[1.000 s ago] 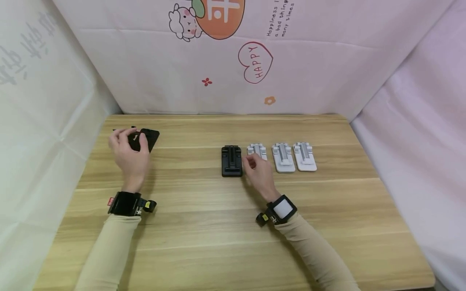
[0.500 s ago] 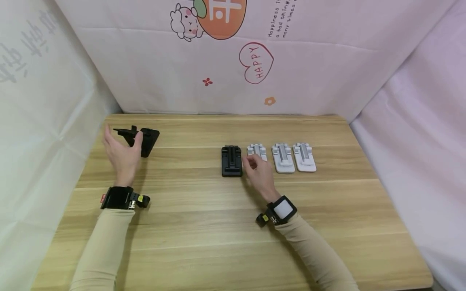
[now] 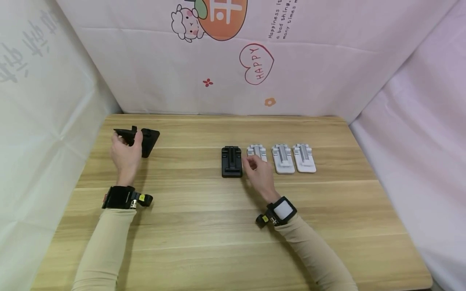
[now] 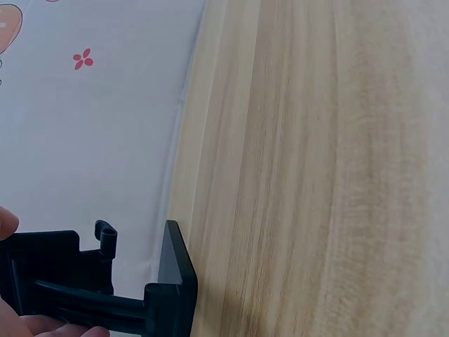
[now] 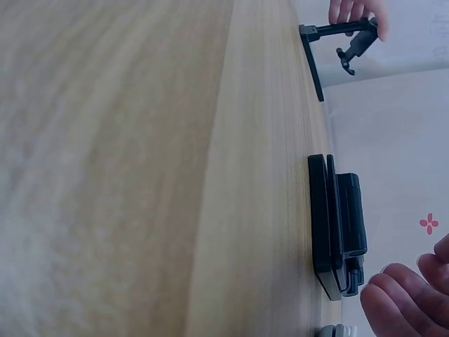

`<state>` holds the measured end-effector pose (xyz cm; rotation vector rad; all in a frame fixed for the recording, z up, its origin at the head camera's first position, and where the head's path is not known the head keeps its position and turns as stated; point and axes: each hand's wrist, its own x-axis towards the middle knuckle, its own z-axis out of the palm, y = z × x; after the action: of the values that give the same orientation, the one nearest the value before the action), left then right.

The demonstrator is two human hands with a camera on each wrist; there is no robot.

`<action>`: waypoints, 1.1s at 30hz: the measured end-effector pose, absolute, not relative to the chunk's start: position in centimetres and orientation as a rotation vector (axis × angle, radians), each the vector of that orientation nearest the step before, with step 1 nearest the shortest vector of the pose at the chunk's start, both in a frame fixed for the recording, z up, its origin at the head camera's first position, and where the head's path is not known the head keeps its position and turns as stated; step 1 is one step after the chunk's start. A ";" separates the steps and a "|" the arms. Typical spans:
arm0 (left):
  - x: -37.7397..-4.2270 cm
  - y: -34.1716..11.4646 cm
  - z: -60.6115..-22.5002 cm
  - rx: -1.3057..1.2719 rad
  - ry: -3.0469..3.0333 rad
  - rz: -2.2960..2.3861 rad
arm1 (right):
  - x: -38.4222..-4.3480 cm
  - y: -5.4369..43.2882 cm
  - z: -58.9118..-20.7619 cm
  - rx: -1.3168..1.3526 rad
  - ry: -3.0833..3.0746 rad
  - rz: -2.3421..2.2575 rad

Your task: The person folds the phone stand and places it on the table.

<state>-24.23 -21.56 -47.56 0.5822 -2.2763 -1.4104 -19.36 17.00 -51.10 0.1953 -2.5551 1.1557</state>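
At the far left of the table stands an unfolded black phone stand (image 3: 149,143), its base flat and its upper plate raised on an arm. My left hand (image 3: 125,158) holds that plate, with thumb and fingertips on opposite sides in the left wrist view, where the stand's base (image 4: 172,295) also shows. My right hand (image 3: 261,176) hovers loosely curled, nothing in its fingers, between a folded black phone stand (image 3: 231,162) and a folded white phone stand (image 3: 257,150). It partly covers the white one. In the right wrist view the folded black stand (image 5: 328,225) lies close beside my fingertips.
Two more folded white phone stands, one nearer (image 3: 283,159) and one at the row's end (image 3: 304,158), lie to the right. A printed white cloth (image 3: 174,89) hangs behind the wooden table (image 3: 204,226), with plain cloth at both sides.
My left hand drew back leftward from over the unfolded stand, its fingers spreading off the plate, then came in again and took hold of it. My right hand stayed in place.
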 end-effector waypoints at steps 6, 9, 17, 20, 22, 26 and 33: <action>-24.3 -21.6 -47.8 0.561 -2.271 -1.370 | -19.3 17.0 -51.2 0.189 -2.556 1.172; -24.3 -21.6 -47.9 0.542 -2.261 -1.328 | -19.4 17.0 -51.2 0.183 -2.559 1.177; -24.1 -21.8 -48.1 0.520 -2.220 -1.321 | -19.5 17.0 -51.4 0.179 -2.563 1.175; -23.9 -21.8 -48.0 0.540 -2.216 -1.367 | -19.4 17.0 -51.4 0.181 -2.563 1.179; -23.8 -21.8 -47.9 0.566 -2.211 -1.414 | -19.4 17.0 -51.4 0.185 -2.559 1.178; -23.8 -21.7 -47.9 0.597 -2.164 -1.463 | -19.4 17.0 -51.6 0.195 -2.550 1.156; -23.9 -21.2 -47.7 0.548 -2.005 -1.534 | -19.4 16.9 -51.8 0.194 -2.537 1.131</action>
<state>-23.89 -21.23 -47.68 0.5482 -2.0053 -1.5341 -19.41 16.93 -51.77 0.1944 -2.5367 1.1312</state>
